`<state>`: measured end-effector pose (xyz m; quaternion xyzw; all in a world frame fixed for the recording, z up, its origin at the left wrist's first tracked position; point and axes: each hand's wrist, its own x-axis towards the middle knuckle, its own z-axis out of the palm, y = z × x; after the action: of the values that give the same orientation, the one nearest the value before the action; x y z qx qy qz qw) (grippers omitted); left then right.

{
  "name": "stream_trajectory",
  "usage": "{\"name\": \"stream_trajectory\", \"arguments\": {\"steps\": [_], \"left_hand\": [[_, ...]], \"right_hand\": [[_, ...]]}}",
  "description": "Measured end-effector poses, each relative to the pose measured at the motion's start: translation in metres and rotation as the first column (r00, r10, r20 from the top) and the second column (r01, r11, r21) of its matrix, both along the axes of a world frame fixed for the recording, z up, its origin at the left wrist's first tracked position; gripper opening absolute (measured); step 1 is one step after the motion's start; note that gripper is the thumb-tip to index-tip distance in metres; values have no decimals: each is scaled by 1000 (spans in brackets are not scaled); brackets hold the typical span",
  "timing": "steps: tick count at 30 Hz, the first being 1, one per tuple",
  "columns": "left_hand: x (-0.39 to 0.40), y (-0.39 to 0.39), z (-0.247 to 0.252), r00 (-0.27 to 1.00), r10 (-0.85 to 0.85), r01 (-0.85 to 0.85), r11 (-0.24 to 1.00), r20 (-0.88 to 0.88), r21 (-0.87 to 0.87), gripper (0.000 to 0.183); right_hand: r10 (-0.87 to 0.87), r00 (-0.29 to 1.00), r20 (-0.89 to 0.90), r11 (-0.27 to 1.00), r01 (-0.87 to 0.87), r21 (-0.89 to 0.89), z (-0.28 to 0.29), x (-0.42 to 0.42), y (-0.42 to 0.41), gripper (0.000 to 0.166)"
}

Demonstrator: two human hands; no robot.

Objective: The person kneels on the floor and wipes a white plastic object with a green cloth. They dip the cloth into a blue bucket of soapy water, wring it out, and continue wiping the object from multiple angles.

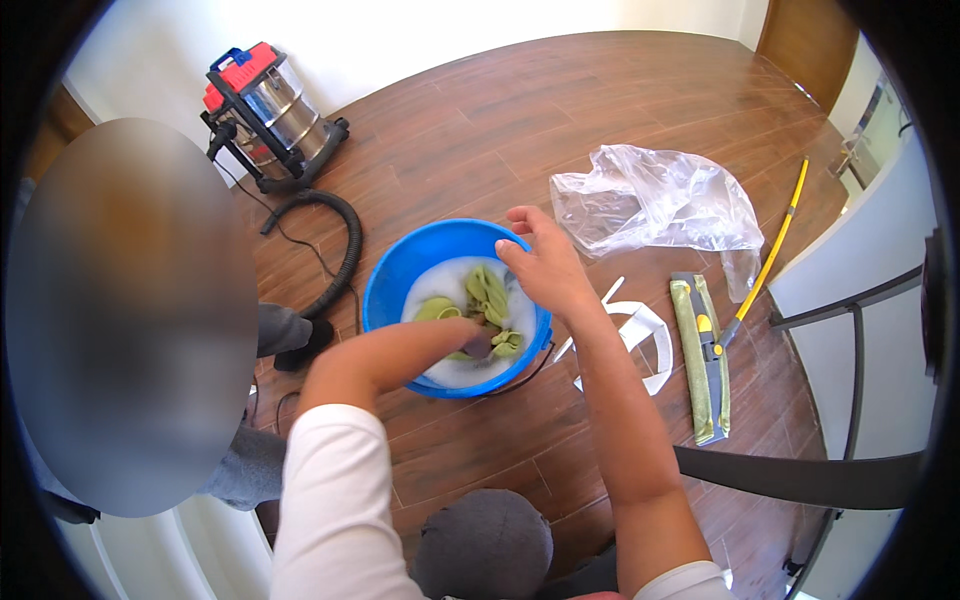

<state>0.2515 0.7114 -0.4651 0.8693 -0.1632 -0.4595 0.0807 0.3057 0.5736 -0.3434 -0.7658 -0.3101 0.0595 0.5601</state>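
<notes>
A blue plastic bucket holding white suds stands on the floor before me. Green cloth lies bunched in the foam. My left hand reaches down into the bucket among the folds of cloth; its fingers are blurred and partly hidden, so its grip is unclear. Over the bucket's right rim hovers my right hand, with nothing in it and its fingers apart.
Right of the bucket lie a crumpled clear plastic bag, white strips and a flat mop with a yellow pole. A wet-dry vacuum and its black hose are at upper left. A blurred person is close on the left.
</notes>
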Motion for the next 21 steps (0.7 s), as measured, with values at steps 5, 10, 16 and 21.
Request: {"name": "stream_trajectory", "arguments": {"steps": [5,10,16,21], "left_hand": [[6,-20,5,997,57,-61,995,48,74,61],[2,30,-41,888,353,-367,930,296,-10,40],[-14,43,68,225,963,-726,269,151,-633,35],[-29,23,195,61,995,-603,-31,-84,-797,28]], "right_hand": [[79,978,-195,995,-67,67,-10,-4,16,38],[176,911,-372,979,-123,161,-11,-6,26,36],[201,932,-303,966,-137,218,-56,-2,37,69],[404,888,-221,915,-399,69,-92,-9,38,108]]}}
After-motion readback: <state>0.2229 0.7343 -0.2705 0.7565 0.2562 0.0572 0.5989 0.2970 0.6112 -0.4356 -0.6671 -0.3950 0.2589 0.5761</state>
